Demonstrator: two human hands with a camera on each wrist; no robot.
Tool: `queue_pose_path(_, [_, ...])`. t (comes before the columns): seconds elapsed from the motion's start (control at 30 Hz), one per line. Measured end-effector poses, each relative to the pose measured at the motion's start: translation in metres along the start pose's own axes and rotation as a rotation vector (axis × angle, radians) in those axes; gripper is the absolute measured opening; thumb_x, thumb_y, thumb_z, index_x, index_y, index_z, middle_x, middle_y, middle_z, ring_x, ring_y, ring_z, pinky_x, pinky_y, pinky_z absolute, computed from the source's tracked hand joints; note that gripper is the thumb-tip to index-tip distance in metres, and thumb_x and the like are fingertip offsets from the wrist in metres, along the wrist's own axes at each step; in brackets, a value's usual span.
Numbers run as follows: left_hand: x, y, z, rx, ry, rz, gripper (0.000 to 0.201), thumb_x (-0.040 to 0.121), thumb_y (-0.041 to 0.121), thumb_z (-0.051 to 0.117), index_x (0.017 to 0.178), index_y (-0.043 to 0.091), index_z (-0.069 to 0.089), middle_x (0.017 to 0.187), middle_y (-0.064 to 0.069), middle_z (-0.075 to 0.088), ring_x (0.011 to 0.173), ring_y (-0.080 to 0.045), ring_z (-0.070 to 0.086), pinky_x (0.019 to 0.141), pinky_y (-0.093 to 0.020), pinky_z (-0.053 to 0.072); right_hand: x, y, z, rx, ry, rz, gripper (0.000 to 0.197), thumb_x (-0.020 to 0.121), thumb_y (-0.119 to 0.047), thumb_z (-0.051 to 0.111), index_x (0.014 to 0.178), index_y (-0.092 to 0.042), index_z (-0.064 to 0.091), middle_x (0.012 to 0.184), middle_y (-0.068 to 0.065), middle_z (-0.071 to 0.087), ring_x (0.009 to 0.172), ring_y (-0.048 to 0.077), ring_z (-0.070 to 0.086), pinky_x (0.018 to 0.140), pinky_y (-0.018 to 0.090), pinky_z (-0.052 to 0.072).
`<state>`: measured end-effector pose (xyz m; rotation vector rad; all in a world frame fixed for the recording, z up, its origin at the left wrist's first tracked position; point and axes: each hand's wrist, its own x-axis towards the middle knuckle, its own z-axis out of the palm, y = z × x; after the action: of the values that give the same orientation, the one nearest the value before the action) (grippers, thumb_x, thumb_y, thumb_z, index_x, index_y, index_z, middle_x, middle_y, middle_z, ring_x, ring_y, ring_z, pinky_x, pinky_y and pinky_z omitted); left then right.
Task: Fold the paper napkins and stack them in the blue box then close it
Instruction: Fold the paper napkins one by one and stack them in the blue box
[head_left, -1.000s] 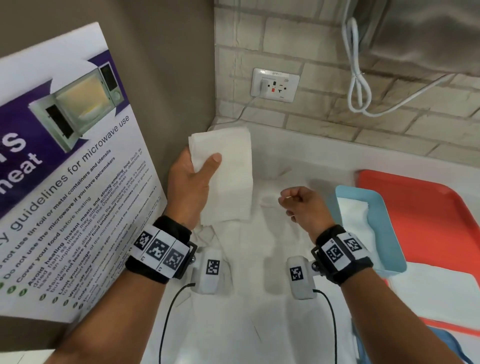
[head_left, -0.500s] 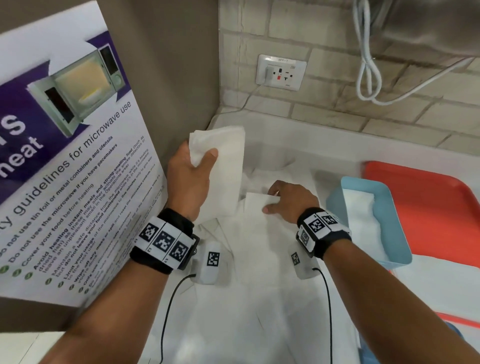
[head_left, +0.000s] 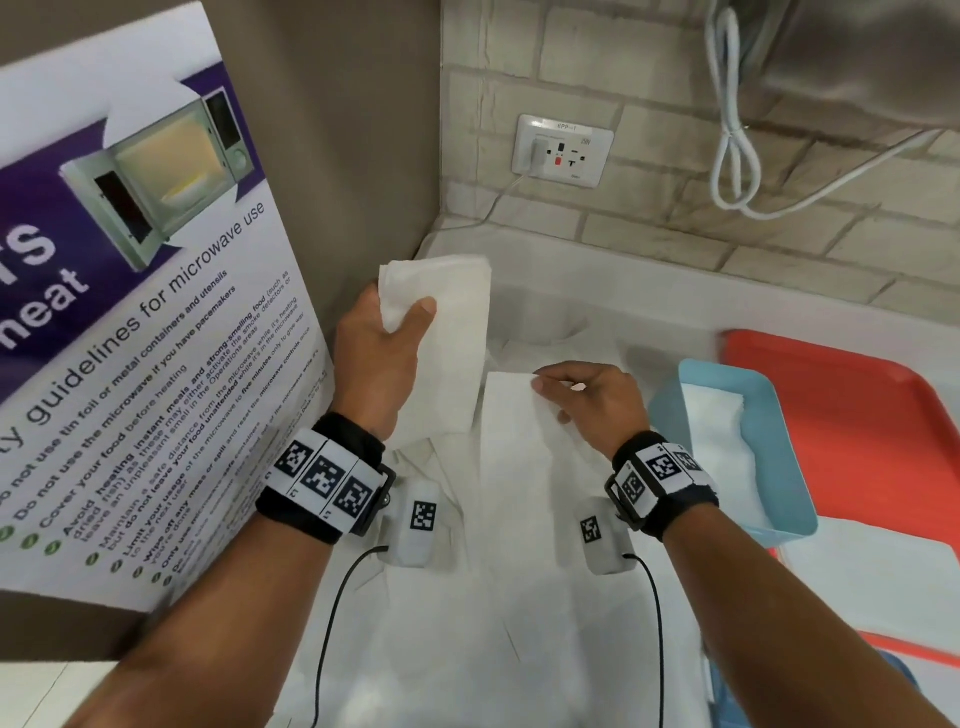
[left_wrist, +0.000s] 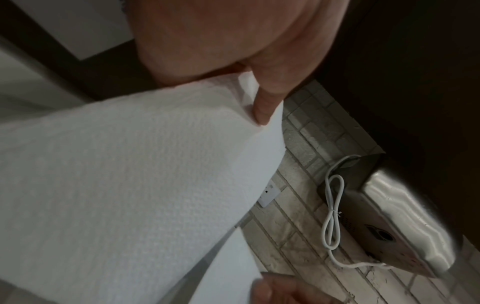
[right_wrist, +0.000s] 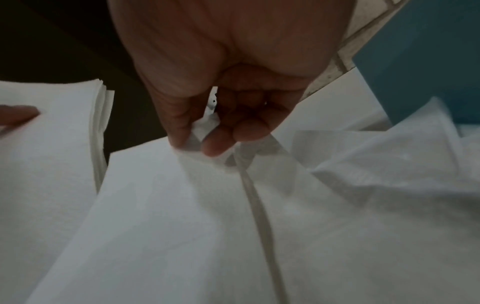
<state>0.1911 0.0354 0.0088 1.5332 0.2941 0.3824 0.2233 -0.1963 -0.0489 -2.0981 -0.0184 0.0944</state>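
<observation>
The blue box (head_left: 779, 467) has some napkins inside, lid off. The left hand (head_left: 379, 358) holds a folded napkin (head_left: 447, 353). The right hand (head_left: 597, 400) pinches the next napkin (head_left: 514, 431); more wait.

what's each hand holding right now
Left hand: grips a folded stack of napkins.
Right hand: pinches the edge of a loose napkin on the pile.

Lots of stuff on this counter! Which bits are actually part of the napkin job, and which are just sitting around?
Part of the job:
left hand gripping folded napkins
right hand pinching a loose napkin
blue box

Just lying about:
red tray
microwave poster
wall socket
white cable
</observation>
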Motion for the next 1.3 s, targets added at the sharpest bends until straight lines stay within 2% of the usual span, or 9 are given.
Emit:
queue_pose_path(0.17, [0.002,0.000,-0.001,-0.004,0.006,0.001,0.007,0.099,0.023,0.069,0.103,0.028,0.066,0.101,0.006,0.074,0.095,-0.015,0.070,0.091,-0.043,0.058,-0.003,-0.011,-0.007,0.073,0.104,-0.145,0.013,0.088,-0.027,0.077,0.080,-0.037,0.074,0.096,-0.016,0.069,0.083,0.002,0.059,0.078,0.018,0.044])
queue_pose_path(0.37, [-0.001,0.003,0.006,-0.140,-0.093,-0.064,0.019,0.098,0.018,0.071,0.117,0.012,0.070,0.109,-0.002,0.078,0.098,-0.015,0.073,0.088,-0.037,0.061,-0.030,-0.071,-0.037,0.413,-0.120,-0.280,0.009,0.088,-0.019,0.068,0.084,-0.011,0.066,0.074,-0.012,0.068,0.067,0.004,0.061,0.062,0.017,0.048])
queue_pose_path(0.5, [-0.010,0.009,0.016,-0.208,-0.208,-0.113,0.015,0.100,0.013,0.067,0.115,0.014,0.070,0.101,0.005,0.079,0.093,-0.009,0.075,0.074,-0.026,0.059,-0.042,-0.103,-0.046,0.379,-0.168,-0.369,0.006,0.087,-0.021,0.072,0.083,-0.017,0.070,0.078,-0.009,0.071,0.071,0.008,0.064,0.065,0.020,0.050])
queue_pose_path(0.7, [-0.023,0.013,0.026,-0.278,-0.401,-0.192,0.029,0.104,0.019,0.062,0.130,0.011,0.068,0.125,-0.013,0.074,0.118,-0.035,0.069,0.104,-0.057,0.053,-0.024,-0.099,-0.032,0.223,0.080,-0.354,0.011,0.089,-0.025,0.075,0.081,-0.029,0.070,0.125,-0.001,0.063,0.119,0.004,0.057,0.091,0.019,0.042])
queue_pose_path(0.8, [-0.029,0.014,0.027,-0.300,-0.415,-0.223,0.028,0.108,0.024,0.054,0.129,0.014,0.069,0.124,-0.012,0.074,0.120,-0.034,0.068,0.108,-0.055,0.050,-0.019,-0.086,-0.024,0.275,0.045,-0.273,0.017,0.094,-0.030,0.070,0.080,-0.021,0.065,0.101,-0.007,0.067,0.096,0.011,0.061,0.086,0.039,0.046])
queue_pose_path(0.87, [-0.032,0.017,0.028,-0.274,-0.414,-0.231,0.027,0.109,0.027,0.051,0.125,0.017,0.071,0.120,-0.007,0.076,0.117,-0.028,0.070,0.107,-0.051,0.052,-0.019,-0.084,-0.021,0.282,0.019,-0.263,0.021,0.097,-0.029,0.066,0.078,-0.022,0.061,0.081,-0.009,0.062,0.078,0.012,0.055,0.074,0.038,0.044])
queue_pose_path(0.97, [-0.032,0.014,0.028,-0.224,-0.394,-0.238,0.030,0.110,0.035,0.050,0.125,0.021,0.072,0.119,0.001,0.077,0.116,-0.019,0.071,0.111,-0.044,0.050,-0.019,-0.085,-0.020,0.197,0.063,-0.267,0.021,0.097,-0.033,0.067,0.077,-0.026,0.062,0.078,-0.016,0.064,0.076,0.008,0.058,0.074,0.037,0.048])
queue_pose_path(1.13, [-0.029,0.006,0.025,-0.218,-0.357,-0.283,0.072,0.086,0.080,0.056,0.131,0.026,0.068,0.125,0.008,0.074,0.120,-0.009,0.068,0.114,-0.042,0.047,-0.013,-0.082,-0.013,0.093,0.148,-0.281,0.021,0.094,-0.040,0.069,0.076,-0.031,0.062,0.074,-0.024,0.065,0.075,0.004,0.058,0.072,0.029,0.046])
queue_pose_path(1.3, [-0.026,0.001,0.026,-0.147,-0.435,-0.062,0.042,0.096,0.028,0.069,0.136,0.017,0.061,0.129,-0.006,0.072,0.121,-0.026,0.068,0.107,-0.053,0.052,-0.014,-0.088,-0.005,0.124,0.170,-0.306,0.014,0.092,-0.039,0.071,0.081,-0.032,0.065,0.081,-0.018,0.069,0.079,0.006,0.063,0.075,0.038,0.054])
